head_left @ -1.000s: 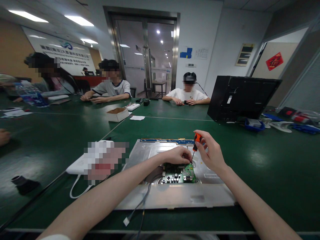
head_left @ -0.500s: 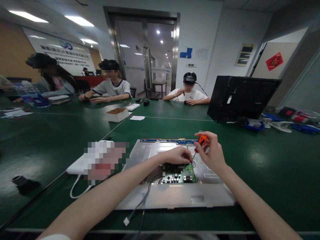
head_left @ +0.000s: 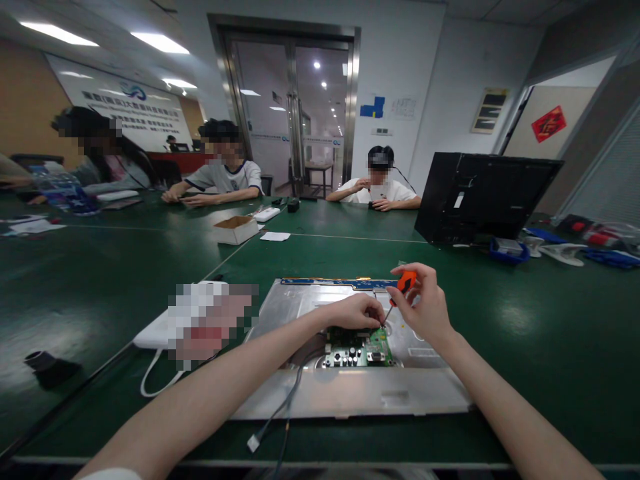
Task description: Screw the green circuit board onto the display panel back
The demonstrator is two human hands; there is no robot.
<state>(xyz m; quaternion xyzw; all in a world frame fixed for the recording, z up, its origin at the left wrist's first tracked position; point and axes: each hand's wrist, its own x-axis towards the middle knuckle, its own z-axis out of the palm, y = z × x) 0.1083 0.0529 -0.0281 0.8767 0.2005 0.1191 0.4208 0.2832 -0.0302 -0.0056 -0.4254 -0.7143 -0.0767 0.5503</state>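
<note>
An orange and black screwdriver (head_left: 407,283) is gripped by my right hand (head_left: 426,308), its shaft slanting down to the left. The tip meets the upper right corner of a green circuit board (head_left: 379,341). My left hand (head_left: 356,311) is closed over the board's upper part, fingertips pinched beside the screwdriver tip; whatever they hold is too small to see. Beneath lies a flat silver metal panel (head_left: 345,393), with a blue circuit strip (head_left: 320,283) along its far edge. A bundle of cables (head_left: 296,385) runs off the panel toward me, ending in a white connector (head_left: 253,443).
Left of the panel lie a white device with a cable (head_left: 150,333) and a black object (head_left: 50,369). A cardboard box (head_left: 236,231) stands farther back. At the right are a black monitor (head_left: 480,197) and a blue tray (head_left: 509,251). Several people sit across the green table (head_left: 550,320).
The screwdriver handle has turned slightly in my right hand, showing more orange. My left hand stays at the same spot by the tip.
</note>
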